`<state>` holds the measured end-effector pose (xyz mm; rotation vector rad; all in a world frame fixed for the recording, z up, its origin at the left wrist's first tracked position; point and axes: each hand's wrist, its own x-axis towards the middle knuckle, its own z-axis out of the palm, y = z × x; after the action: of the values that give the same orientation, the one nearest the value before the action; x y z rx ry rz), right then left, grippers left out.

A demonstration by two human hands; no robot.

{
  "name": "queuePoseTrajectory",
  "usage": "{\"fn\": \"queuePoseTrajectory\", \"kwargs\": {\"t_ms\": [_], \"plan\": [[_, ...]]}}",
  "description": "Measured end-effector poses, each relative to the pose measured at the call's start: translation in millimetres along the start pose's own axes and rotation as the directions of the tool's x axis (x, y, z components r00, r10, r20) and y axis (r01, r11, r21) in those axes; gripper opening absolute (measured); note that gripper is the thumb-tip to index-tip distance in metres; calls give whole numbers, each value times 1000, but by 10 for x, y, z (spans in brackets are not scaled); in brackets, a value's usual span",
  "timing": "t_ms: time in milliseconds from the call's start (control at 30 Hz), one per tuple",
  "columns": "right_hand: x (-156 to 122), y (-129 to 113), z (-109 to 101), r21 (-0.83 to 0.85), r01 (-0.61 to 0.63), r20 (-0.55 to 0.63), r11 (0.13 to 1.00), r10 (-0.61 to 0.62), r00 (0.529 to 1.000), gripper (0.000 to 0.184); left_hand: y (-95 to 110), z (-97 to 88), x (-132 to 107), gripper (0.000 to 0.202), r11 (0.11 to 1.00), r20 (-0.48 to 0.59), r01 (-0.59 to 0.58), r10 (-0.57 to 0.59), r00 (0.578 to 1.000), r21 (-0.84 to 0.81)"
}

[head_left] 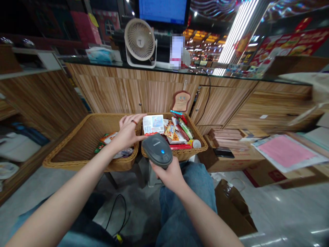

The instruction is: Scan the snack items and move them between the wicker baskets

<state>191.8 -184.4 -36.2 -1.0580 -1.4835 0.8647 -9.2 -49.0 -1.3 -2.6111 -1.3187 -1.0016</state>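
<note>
My right hand [168, 173] grips a grey barcode scanner [157, 150] with a blue light, its head over the near rim of the right wicker basket [197, 145]. My left hand [128, 132] holds a white and red packet [153, 124] by its left edge, upright above that basket and facing the scanner. The right basket is full of snack packets [178, 132]. The left wicker basket [77, 140] holds only a few packets [109, 139] near my left wrist.
A wooden counter [159, 85] with a white fan [140, 43] and a monitor [163, 12] stands behind the baskets. Cardboard boxes [226, 154] and pink paper [286, 151] lie to the right. A brown paper bag [232, 206] and a black cable [118, 212] are on the floor.
</note>
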Motion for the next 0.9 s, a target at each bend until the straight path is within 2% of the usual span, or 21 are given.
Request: {"fn": "queuePoseTrajectory", "kwargs": {"t_ms": [100,267,367,567,800,900], "plan": [[6,-7,34,7,-29,11,1000,29,1000,13,-174,-120,-193,77,996,-76,9,-2,997,90],[24,33,99,-25,-54,16,998,55,998,11,-298,-156,-398,75,988,-163,82,-60,985,129],[44,60,110,-50,-72,-6,996,72,997,14,-306,-162,-422,81,989,-204,114,-94,974,89],[71,71,63,-32,-158,-18,987,157,987,23,-311,-183,-428,84,986,-216,160,-147,965,47],[64,30,41,-14,-169,-21,986,168,986,27,-298,-183,-434,87,984,-205,173,-162,965,37],[55,19,51,-26,-163,-18,986,163,986,25,-293,-183,-433,85,978,-244,200,-182,953,52]]}}
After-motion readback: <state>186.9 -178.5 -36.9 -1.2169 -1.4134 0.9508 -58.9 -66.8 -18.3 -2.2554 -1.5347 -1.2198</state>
